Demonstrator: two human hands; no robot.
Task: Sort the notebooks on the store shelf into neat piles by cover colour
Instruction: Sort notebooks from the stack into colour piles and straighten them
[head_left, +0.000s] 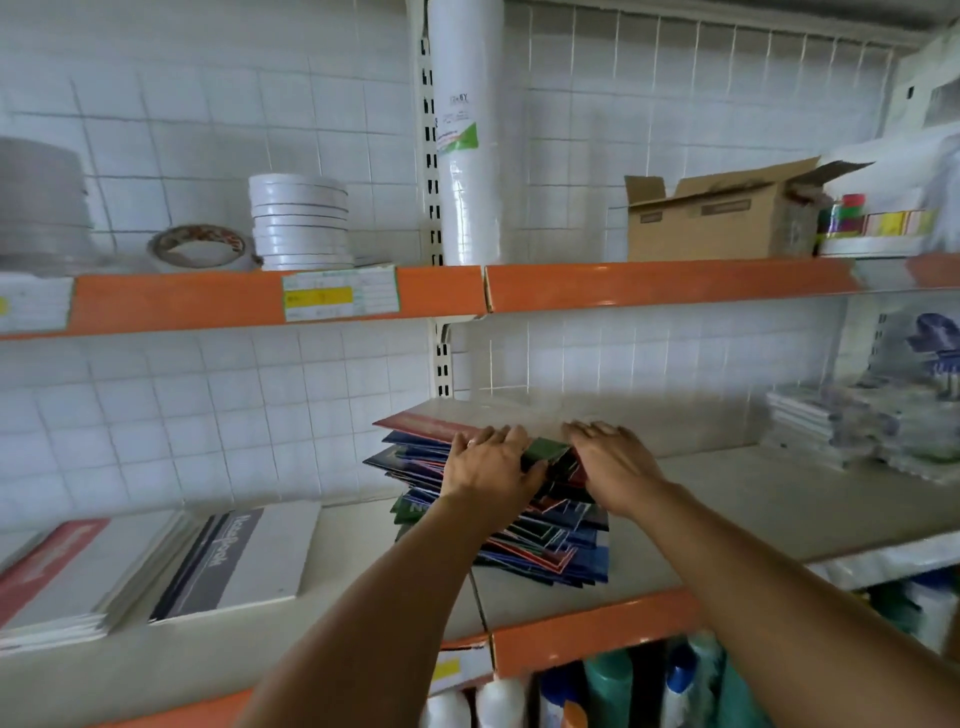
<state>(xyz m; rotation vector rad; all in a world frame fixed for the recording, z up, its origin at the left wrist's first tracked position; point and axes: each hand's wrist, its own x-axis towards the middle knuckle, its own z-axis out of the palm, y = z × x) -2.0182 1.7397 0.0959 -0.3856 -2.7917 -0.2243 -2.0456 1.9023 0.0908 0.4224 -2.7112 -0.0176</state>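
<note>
Both hands rest on top of a messy stack of notebooks (519, 525) in the middle of the shelf (779, 499). The left hand (488, 462) grips the stack's upper covers, fingers curled over a green notebook (545, 451). The right hand (610, 460) lies flat on the stack, fingers straight. The covers are red, blue and green, fanned out unevenly. White pads (156, 561) lie well to the left, wrapped packs (852, 426) to the right.

The middle shelf (727, 530), pale with an orange front edge, carries a messy pile of notebooks (540, 540) at its centre, two stacks of white pads (171, 566) at the left, and wrapped packs of exercise books (852, 431) at the right.
</note>
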